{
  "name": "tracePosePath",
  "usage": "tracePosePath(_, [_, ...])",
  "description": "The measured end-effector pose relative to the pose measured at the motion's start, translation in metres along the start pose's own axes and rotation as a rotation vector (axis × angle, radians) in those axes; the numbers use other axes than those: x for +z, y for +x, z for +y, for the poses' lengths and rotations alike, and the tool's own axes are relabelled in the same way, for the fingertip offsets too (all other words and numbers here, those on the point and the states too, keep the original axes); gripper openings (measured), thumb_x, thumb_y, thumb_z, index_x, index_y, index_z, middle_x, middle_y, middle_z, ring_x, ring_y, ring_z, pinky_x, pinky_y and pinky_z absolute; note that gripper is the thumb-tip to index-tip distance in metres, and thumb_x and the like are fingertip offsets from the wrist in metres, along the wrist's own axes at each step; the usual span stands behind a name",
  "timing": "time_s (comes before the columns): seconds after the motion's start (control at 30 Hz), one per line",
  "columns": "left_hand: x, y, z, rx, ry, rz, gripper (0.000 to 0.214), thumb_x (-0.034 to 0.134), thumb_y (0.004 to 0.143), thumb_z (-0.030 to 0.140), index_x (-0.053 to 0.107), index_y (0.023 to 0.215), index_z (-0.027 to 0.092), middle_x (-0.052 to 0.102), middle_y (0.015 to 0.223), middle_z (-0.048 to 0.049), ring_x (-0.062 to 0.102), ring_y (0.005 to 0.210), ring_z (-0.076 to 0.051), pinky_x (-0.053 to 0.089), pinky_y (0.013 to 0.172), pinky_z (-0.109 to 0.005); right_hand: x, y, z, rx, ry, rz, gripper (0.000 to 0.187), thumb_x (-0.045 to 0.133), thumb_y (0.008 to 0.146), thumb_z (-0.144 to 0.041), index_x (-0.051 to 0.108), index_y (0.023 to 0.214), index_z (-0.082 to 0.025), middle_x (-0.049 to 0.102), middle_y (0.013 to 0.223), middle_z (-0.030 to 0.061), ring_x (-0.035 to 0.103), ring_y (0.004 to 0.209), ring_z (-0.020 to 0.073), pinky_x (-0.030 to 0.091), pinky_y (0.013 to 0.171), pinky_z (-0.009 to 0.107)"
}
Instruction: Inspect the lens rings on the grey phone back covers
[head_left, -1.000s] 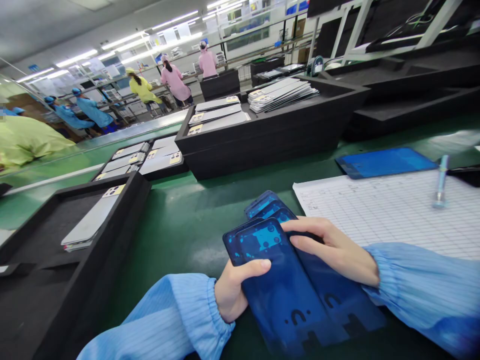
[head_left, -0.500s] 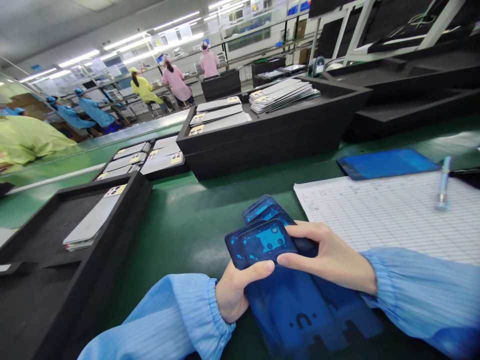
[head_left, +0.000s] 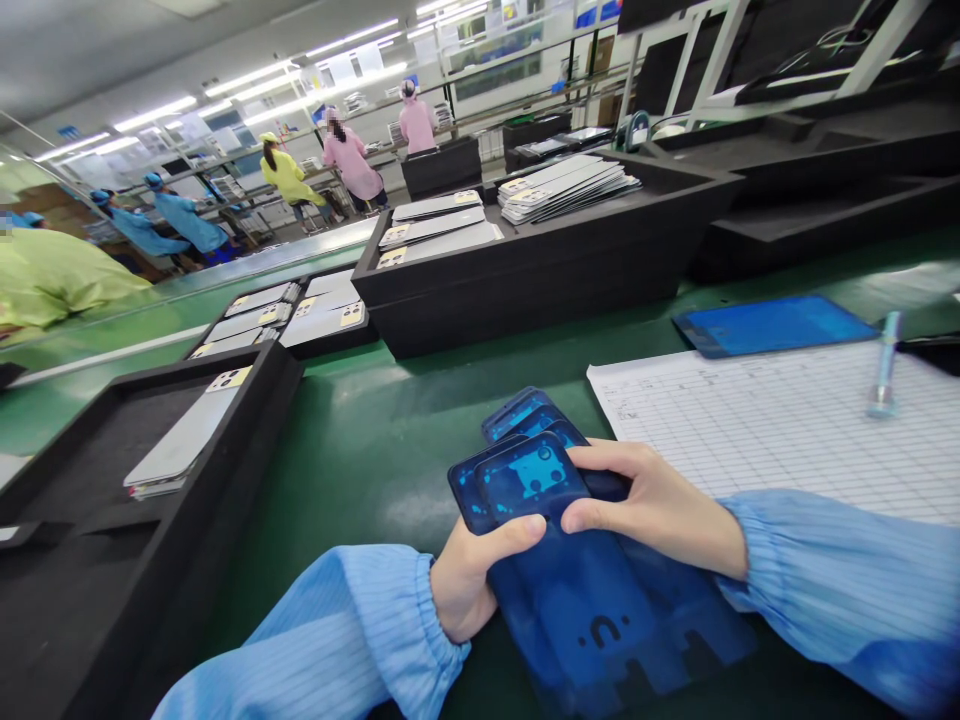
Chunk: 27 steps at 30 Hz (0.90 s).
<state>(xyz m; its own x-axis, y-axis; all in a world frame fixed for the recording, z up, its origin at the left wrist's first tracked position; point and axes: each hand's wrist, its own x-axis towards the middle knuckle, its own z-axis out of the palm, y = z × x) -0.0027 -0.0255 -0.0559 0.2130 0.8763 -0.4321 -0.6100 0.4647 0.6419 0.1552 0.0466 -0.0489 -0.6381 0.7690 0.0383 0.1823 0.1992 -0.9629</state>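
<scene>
Several thin, dark blue phone back panels (head_left: 600, 600) are fanned out in front of me, with lighter blue patches round their camera cut-outs. My left hand (head_left: 480, 570) grips the panels from the left side, thumb pressed on the top one and fingers hidden underneath. My right hand (head_left: 652, 510) is closed on the right edge, its thumb and forefinger lying over the panels near the camera end. How many panels lie between its fingers is hidden.
Ahead stands a black tray (head_left: 540, 285) holding several pale panels. At left is another black tray (head_left: 247, 480) with a small pale stack (head_left: 187, 435). On the right lie a lined sheet (head_left: 720, 440), a pen (head_left: 886, 365) and a blue panel (head_left: 776, 326). Co-workers are in the background.
My right hand has shifted very slightly left, and the panels on its side have moved closer in with it. My left hand keeps its grip.
</scene>
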Motion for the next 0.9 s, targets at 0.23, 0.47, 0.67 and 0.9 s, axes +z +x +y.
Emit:
tracePosePath(0.23, [0.0,-0.001,0.001,0.004,0.014,-0.018,0.046,0.06,0.069,0.011,0.052,0.115,0.016,0.068,0.091,-0.0103,0.058,0.096,-0.027,0.045,0.084,-0.04,-0.001,0.0,0.001,-0.016,-0.023,-0.011,0.017,0.063,0.07,-0.033,0.067,0.083,-0.022,0.063,0.079,-0.0005,0.061,0.075,0.0184,0.048,0.067,0.027])
tracePosePath(0.47, [-0.004,0.0,0.002,-0.11,-0.088,0.081,0.035,0.052,0.06,0.008,0.065,0.093,0.008,0.068,0.093,-0.0112,0.059,0.094,-0.028,0.043,0.087,-0.041,-0.004,-0.001,0.0,0.003,-0.146,0.072,0.017,0.059,0.073,-0.035,0.065,0.074,-0.02,0.064,0.076,0.002,0.061,0.073,0.0218,0.05,0.066,0.032])
tracePosePath(0.67, [-0.004,0.003,0.003,-0.173,-0.094,0.141,0.024,0.05,0.061,0.009,0.067,0.077,0.004,0.068,0.091,-0.0141,0.06,0.091,-0.028,0.044,0.086,-0.041,-0.023,-0.002,-0.003,0.085,0.027,0.316,0.023,0.064,0.07,-0.036,0.065,0.09,-0.026,0.067,0.091,-0.0016,0.062,0.084,0.022,0.052,0.068,0.028])
tracePosePath(0.9, [-0.003,0.003,0.003,-0.077,-0.08,-0.075,0.041,0.045,0.069,0.01,0.056,0.108,0.008,0.063,0.105,-0.0141,0.057,0.099,-0.027,0.042,0.089,-0.042,-0.033,0.0,-0.008,0.042,0.208,0.378,0.031,0.055,0.08,-0.033,0.055,0.111,-0.031,0.063,0.103,-0.0025,0.061,0.084,0.016,0.053,0.066,0.022])
